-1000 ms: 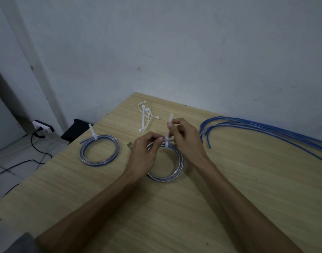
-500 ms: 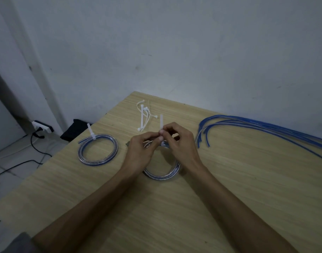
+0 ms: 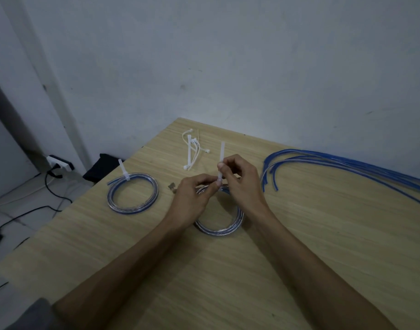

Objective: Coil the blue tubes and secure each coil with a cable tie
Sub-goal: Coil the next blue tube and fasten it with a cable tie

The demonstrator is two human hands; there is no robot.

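Fingers [image 3: 220, 166] of the right hand [image 3: 242, 179] pinch the free tail of a white cable tie [image 3: 221, 153], which stands nearly upright above the second coil [image 3: 218, 228]. The left hand [image 3: 192, 198] pinches at the base of that tie, where it meets the coil; the tie's head is hidden behind the fingertips, so engagement cannot be confirmed.

Head view, sole view available: the second coil lies on the bench [image 3: 299, 258] at centre, partly under both hands. A finished coil [image 3: 132, 194], already tied, sits at 9 o'clock from the hands, well apart. Spare cable ties [image 3: 191, 148] lie at 12 o'clock, toward the wall. Uncoiled blue tubes [image 3: 335, 160] fan out at 2 o'clock, reaching the bench's right edge. A small metallic item [image 3: 172, 186], unidentifiable, lies just beside the left hand.

Assessment: the step in hand appears to be cinching the tie. Recommended practice: keep the left pinch firm on the head so the turns stay stacked, draw the tail straight along its own line, and stop once the loops are snug, since over-tightening could flatten the tubing.
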